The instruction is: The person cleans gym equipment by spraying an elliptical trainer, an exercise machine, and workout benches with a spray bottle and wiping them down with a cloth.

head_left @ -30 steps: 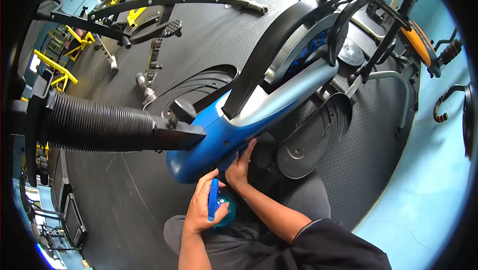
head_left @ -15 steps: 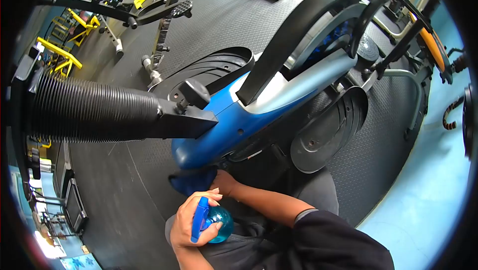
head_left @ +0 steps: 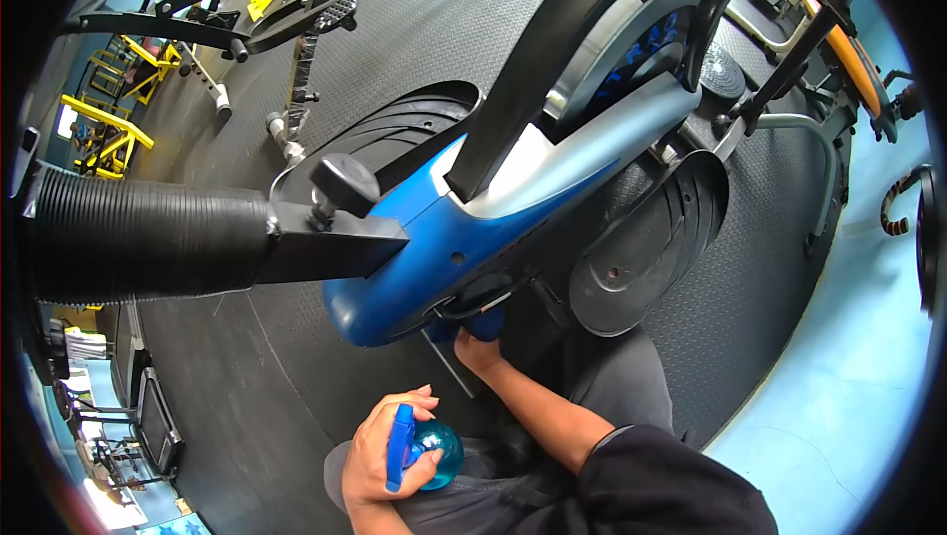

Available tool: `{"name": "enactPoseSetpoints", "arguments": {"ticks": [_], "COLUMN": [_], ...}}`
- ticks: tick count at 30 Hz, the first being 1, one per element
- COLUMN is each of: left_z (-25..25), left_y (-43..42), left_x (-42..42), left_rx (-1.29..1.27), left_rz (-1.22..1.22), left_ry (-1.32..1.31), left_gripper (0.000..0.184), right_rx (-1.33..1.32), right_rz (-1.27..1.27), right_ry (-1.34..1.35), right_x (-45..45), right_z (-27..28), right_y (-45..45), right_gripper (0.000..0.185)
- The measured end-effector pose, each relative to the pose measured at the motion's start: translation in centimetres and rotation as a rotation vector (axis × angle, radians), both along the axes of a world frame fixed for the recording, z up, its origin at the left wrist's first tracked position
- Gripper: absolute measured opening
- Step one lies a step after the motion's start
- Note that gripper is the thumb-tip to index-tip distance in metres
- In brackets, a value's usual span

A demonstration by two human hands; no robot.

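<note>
My left fingers [head_left: 385,415] wrap the spray bottle [head_left: 442,454] over my lap [head_left: 488,461]; my right hand [head_left: 478,351] meets the blue cloth [head_left: 486,322] by the machine [head_left: 424,259], grip hidden (wheel lettering [head_left: 641,54] isn't fully legible).

Over there, the person's left hand [head_left: 380,446] grips a spray bottle [head_left: 441,458], the right hand [head_left: 477,351] holds a blue cloth [head_left: 487,323] beside the exercise machine [head_left: 424,264]; the floor [head_left: 227,367] meets a pale wall [head_left: 819,417] at its right edge.
</note>
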State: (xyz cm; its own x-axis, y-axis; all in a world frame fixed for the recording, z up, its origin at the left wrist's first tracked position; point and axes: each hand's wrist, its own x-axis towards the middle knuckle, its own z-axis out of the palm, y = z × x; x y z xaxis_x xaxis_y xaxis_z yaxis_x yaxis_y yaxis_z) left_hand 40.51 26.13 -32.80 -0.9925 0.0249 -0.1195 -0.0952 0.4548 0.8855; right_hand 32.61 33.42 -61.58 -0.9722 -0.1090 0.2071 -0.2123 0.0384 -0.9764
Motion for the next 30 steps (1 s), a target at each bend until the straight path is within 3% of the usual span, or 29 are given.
{"name": "enactPoseSetpoints", "arguments": {"ticks": [2,6,8,9,11,13,14,15,17,19,20,21,22,24,26,28,30], "left_z": [-0.3,-0.3,-0.2,-0.2,-0.2,-0.2,-0.2,0.0,-0.1,0.0,0.0,-0.1,-0.2,-0.1,0.3,0.2,0.3], "left_y": [-0.1,0.3,0.8,0.8,0.9,0.6,0.5,0.4,0.3,0.1,0.1,0.1,0.2,0.3,0.8,1.1,1.1], "left_x": [0.3,0.8,0.5,0.3,-0.2,-1.1,-1.5,-1.9,-2.0,-2.3,-2.2,-1.9,-1.7,-1.6,-1.6,-1.3,-1.0], "left_rx": [-0.012,-0.032,-0.047,-0.061,-0.07,-0.056,-0.045,-0.027,-0.019,-0.028,-0.024,-0.017,-0.017,-0.045,-0.058,-0.03,-0.016], "left_rz": [-0.033,-0.051,-0.064,-0.093,-0.136,-0.146,-0.148,-0.12,-0.062,-0.039,-0.032,-0.021,-0.005,-0.017,-0.035,0.014,0.026], "left_ry": [-0.009,-0.043,-0.062,-0.079,-0.095,-0.071,-0.055,-0.046,0.007,0.049,0.077,0.105,0.105,0.064,0.065,0.053,0.061], "left_gripper": [0.04,0.041,0.04,0.04,0.04,0.04,0.04,0.04,0.04,0.04,0.04,0.04,0.04,0.04,0.04,0.039,0.038], "right_rx": [0.18,0.455,-0.433,-0.27,0.076,0.018,-0.121,-0.348,-0.519,-0.71,-0.61,-0.702,-0.841,-0.951,-0.567,-0.168,0.169], "right_rz": [-0.26,-0.237,-0.156,-0.229,0.169,0.588,0.63,0.578,0.395,0.105,0.06,-0.063,-0.305,-0.271,-0.322,-0.582,-0.518], "right_ry": [0.229,0.338,-0.155,-0.098,-0.233,-0.668,-0.771,-0.973,-1.16,-0.883,-0.528,-0.42,-0.401,-0.59,-0.839,-0.27,-0.095], "right_x": [-0.7,-4.5,-6.5,-6.3,-3.7,-0.1,1.1,1.4,0.6,0.6,-0.2,-1.2,-2.6,-4.7,-4.7,-2.1,0.4], "right_z": [-0.3,-3.4,-1.9,-1.1,-2.3,2.1,3.2,6.1,11.9,15.4,17.2,18.5,19.5,15.4,9.9,8.7,6.2], "right_y": [-0.5,-0.7,0.8,1.1,1.7,3.4,3.9,4.6,7.1,9.8,11.4,12.2,11.6,10.4,3.6,-3.3,-6.2], "right_gripper": [0.044,0.048,0.052,0.055,0.061,0.054,0.053,0.055,0.058,0.055,0.061,0.059,0.052,0.05,0.047,0.05,0.034]}}
